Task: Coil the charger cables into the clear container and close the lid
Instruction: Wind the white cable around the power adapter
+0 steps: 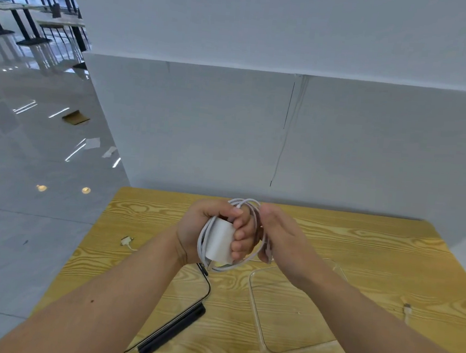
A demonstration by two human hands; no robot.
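Note:
My left hand [210, 230] is closed around a white charger block [220, 242] with several loops of white cable [247, 205] wound around the hand. Just to its right, my right hand [279, 242] pinches the same cable at its loose end. Both hands hover above the wooden table [373, 262]. A clear flat container piece [290, 311] lies on the table below my right forearm; I cannot tell whether it is the box or the lid. A black cable [208, 284] with a black bar-shaped charger [173, 331] lies under my left forearm.
A small white connector [126, 241] lies near the table's left edge. Another white connector [407, 308] lies at the right. A grey partition wall stands directly behind the table. Shiny floor drops off to the left.

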